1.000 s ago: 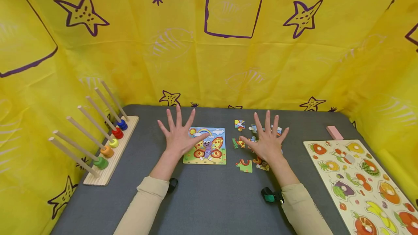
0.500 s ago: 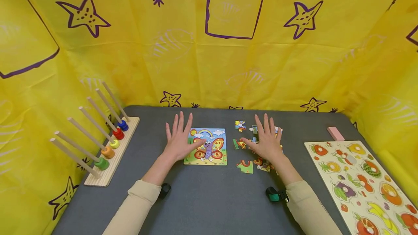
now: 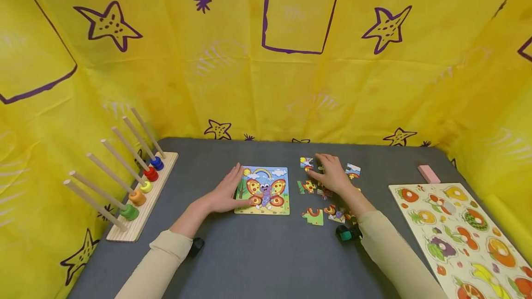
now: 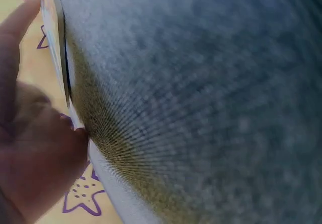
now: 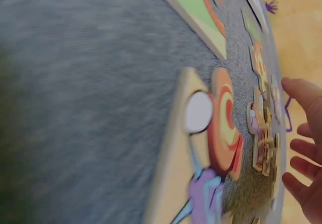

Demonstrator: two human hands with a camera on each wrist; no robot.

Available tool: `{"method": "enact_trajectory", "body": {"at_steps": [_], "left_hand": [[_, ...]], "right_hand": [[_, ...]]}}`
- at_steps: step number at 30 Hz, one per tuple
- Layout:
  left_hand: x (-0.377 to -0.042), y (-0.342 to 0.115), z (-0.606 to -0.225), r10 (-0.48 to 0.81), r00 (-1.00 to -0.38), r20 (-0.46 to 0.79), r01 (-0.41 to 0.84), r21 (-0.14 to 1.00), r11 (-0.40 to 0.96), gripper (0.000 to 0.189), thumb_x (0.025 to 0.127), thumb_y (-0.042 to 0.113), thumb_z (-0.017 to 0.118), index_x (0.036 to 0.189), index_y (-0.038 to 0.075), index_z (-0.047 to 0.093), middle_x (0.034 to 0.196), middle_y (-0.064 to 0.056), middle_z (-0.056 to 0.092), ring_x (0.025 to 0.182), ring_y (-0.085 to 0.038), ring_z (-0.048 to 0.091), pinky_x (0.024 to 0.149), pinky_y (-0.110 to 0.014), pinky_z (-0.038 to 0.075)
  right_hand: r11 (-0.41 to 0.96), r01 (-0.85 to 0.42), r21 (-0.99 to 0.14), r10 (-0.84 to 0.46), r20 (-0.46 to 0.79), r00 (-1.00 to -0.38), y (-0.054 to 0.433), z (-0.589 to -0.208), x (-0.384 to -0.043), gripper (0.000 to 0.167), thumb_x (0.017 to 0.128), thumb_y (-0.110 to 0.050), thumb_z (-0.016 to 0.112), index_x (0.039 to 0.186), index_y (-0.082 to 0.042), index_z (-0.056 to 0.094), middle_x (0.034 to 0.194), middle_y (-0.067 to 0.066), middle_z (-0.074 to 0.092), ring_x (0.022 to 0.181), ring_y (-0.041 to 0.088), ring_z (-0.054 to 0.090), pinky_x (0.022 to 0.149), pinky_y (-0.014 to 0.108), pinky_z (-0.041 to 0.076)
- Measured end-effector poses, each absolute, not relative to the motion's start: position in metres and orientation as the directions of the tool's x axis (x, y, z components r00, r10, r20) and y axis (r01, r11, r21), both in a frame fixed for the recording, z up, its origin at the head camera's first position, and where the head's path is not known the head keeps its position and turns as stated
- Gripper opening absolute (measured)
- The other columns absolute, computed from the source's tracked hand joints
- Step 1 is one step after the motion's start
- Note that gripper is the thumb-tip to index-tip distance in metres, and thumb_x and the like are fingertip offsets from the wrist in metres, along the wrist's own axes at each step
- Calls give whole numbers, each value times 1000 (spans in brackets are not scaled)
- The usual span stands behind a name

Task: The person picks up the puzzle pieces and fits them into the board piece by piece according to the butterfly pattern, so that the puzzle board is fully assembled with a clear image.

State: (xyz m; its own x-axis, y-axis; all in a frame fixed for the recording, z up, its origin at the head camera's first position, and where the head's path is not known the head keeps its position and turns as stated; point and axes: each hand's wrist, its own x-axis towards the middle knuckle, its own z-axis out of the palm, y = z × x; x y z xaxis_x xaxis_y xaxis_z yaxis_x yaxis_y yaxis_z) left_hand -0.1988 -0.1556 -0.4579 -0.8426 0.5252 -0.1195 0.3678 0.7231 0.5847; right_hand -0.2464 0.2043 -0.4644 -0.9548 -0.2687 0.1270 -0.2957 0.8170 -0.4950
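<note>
My left hand [image 3: 224, 195] lies at the left edge of a square butterfly picture puzzle [image 3: 267, 193], its fingers along that side and its thumb over the lower left corner. In the left wrist view the board's edge [image 4: 60, 43] shows beside the hand [image 4: 35, 153]. To the right, my right hand [image 3: 335, 176] hovers with loosely bent fingers above loose jigsaw pieces, hiding some. Around it lie a sun piece [image 3: 306, 162], a cloud piece [image 3: 353, 170] and a green piece [image 3: 314, 217]. In the right wrist view nothing shows between the fingers [image 5: 302, 153].
A wooden peg rack [image 3: 145, 202] with coloured rings stands at the left. On the right lie a fruit board [image 3: 453, 225] and a pink block [image 3: 429, 174]. Yellow patterned cloth [image 3: 291, 82] hangs behind the dark table [image 3: 266, 257].
Both hands were spread in the air over the puzzle and pieces. The left came down to the puzzle's left edge; the right lowered over the pieces, its fingers drawing together and bending.
</note>
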Motion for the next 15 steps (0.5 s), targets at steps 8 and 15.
{"method": "enact_trajectory", "body": {"at_steps": [8,15], "left_hand": [[-200,-162,-464,576,-803,-154,386,601,700,110,86,48,70,154,-2,0,161,-20,-7,148,-32,-3,117,-53,5],[-199,-163,-466,583,-800,-138,421,563,711,108,87,50,69,154,-5,3,160,-22,-2,147,-37,0,116,-55,8]], "right_hand": [[850,-264,-455,-250,91,-964,203,-467,-257,65,92,-34,69,140,4,48,143,28,40,129,48,31,102,62,32],[821,-243,-516,-217,111,-970,200,-468,-261,55,87,-29,75,129,2,57,137,26,48,126,46,33,97,64,33]]}}
